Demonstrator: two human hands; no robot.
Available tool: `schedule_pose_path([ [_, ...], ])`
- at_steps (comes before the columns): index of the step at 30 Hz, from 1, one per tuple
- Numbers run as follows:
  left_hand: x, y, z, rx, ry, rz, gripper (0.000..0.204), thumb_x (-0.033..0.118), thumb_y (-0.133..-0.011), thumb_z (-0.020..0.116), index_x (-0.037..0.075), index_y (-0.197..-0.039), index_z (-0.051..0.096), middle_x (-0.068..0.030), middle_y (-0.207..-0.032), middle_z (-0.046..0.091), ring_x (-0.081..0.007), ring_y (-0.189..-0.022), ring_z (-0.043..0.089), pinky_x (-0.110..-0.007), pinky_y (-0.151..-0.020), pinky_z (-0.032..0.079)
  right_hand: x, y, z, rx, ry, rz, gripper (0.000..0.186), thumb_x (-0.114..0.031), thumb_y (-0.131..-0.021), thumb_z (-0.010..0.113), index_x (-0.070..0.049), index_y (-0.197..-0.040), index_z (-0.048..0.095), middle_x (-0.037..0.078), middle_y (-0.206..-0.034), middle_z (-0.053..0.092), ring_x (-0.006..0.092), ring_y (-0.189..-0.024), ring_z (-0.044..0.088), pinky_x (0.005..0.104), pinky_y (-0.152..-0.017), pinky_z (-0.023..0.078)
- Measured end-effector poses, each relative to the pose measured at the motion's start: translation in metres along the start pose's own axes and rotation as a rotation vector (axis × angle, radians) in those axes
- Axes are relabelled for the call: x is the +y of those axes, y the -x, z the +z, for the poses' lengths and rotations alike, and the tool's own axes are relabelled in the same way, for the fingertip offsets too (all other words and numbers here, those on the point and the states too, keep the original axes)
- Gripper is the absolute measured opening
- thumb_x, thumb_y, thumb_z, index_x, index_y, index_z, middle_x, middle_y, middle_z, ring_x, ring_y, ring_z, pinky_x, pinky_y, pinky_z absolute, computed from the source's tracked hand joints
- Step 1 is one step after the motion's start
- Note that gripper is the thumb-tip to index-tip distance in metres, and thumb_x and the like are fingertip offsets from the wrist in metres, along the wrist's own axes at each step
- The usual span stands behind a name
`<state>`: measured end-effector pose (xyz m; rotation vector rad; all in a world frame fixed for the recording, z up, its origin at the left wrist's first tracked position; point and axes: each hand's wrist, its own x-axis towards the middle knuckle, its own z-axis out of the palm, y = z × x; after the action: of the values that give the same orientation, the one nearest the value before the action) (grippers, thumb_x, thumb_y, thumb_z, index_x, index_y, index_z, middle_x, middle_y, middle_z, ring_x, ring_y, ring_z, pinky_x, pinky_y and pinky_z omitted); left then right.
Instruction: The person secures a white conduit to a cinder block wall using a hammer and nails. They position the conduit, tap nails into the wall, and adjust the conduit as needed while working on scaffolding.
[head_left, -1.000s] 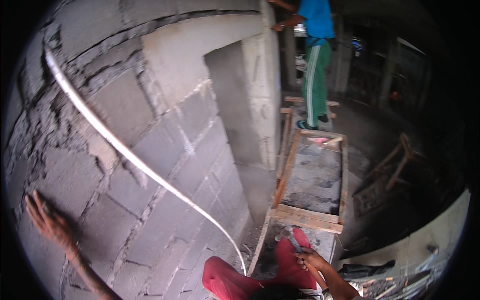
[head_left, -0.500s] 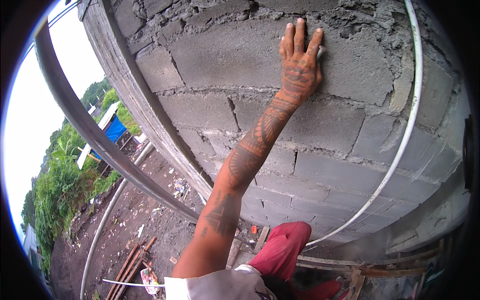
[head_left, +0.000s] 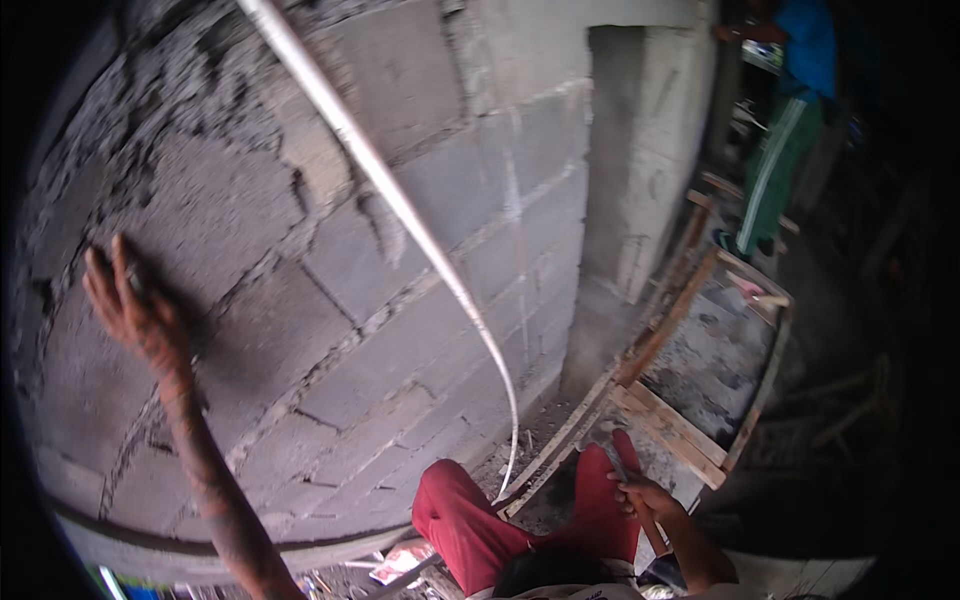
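My left hand point(head_left: 140, 315) rests against the grey concrete-block wall point(head_left: 290, 280) at the left, its fingers stretched upward. A small grey metal rod point(head_left: 135, 275) shows beside its index finger; thumb and palm hide the rest, and blur softens it. Low at the right, near my knees, my right hand point(head_left: 648, 497) is wrapped round the wooden handle of a hammer point(head_left: 650, 530). The hammer's grey metal end points up and left, too blurred for its exact shape. My legs in red trousers point(head_left: 460, 510) are bent beneath me.
A white hose or pipe point(head_left: 400, 205) hangs in a curve before the wall. Wooden framing point(head_left: 670, 435) borders grey rubble at the right. Beyond stands another person point(head_left: 785, 150) in a blue top and green trousers, by a wall opening point(head_left: 610, 150).
My view has swung right, so the left hand on the wall now appears at the far left. The right hand with the hammer and the other person have come into view.
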<state>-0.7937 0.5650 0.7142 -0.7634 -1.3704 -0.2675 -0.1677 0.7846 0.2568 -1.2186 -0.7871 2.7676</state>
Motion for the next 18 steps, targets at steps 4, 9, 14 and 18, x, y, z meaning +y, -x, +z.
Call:
schedule_pose_path([
  [4,-0.006,-0.007,0.0,0.036,-0.003,0.085,0.049,0.013,-0.106,0.049,0.02,-0.155,0.049,-0.0088,-0.164,0.038,-0.0339,-0.15,0.034,-0.048,-0.123,0.03,0.007,0.018,0.011,-0.072,-0.162,-0.069,0.042,-0.02,-0.099,0.061,-0.016,-0.14,0.054,0.0,-0.082,0.055,0.0107,-0.056,0.047,0.027,-0.051,0.041],
  [9,-0.015,0.003,0.007,0.027,-0.046,0.071,0.045,0.017,-0.109,0.047,0.021,-0.154,0.05,-0.0078,-0.163,0.039,-0.0324,-0.148,0.038,-0.047,-0.122,0.034,0.022,0.028,0.025,-0.06,-0.223,-0.128,0.026,-0.024,-0.102,0.059,-0.016,-0.127,0.059,-0.003,-0.075,0.051,0.0086,-0.053,0.045,0.0263,-0.047,0.037],
  [14,-0.014,-0.001,0.004,0.06,0.043,0.09,0.047,0.014,-0.107,0.047,0.022,-0.153,0.051,-0.0074,-0.163,0.04,-0.0325,-0.149,0.037,-0.047,-0.123,0.032,0.034,0.031,0.04,-0.026,-0.208,-0.151,0.018,-0.027,-0.101,0.062,-0.014,-0.114,0.06,-0.003,-0.073,0.049,0.0081,-0.052,0.044,0.0265,-0.047,0.037],
  [18,-0.013,0.001,-0.002,0.015,0.135,0.023,0.051,0.006,-0.104,0.045,0.022,-0.152,0.053,-0.0082,-0.163,0.04,-0.0331,-0.149,0.036,-0.051,-0.123,0.029,0.038,0.034,0.071,0.112,-0.063,-0.195,0.019,-0.027,-0.101,0.062,-0.014,-0.114,0.06,-0.003,-0.073,0.049,0.0083,-0.051,0.042,0.0267,-0.048,0.036],
])
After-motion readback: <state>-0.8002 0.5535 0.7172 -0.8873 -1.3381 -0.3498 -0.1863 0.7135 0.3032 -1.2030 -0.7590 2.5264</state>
